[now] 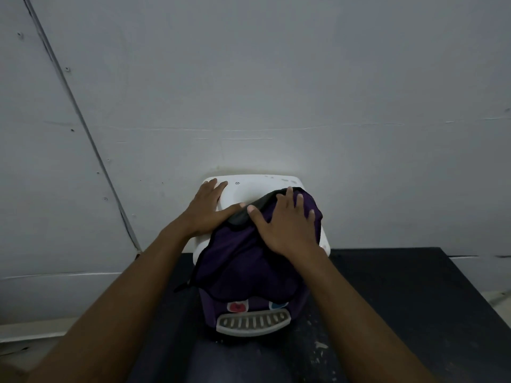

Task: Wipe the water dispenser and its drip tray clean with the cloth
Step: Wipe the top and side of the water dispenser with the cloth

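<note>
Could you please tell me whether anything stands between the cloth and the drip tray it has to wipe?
Nothing loose does. The cloth, pressed on the dispenser top by the right hand, drapes down the front; only the red tap and blue tap sit between its lower edge and the bare drip tray below.

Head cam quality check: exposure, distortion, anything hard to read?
Head view: dim and underexposed, no glare. The purple cloth blends into the dark front of the dispenser, and only its white top and grey drip tray stand out. Head view: wide-angle distortion bows the wall seam. Head view: left hand and right hand look sharp, no motion blur.
</note>
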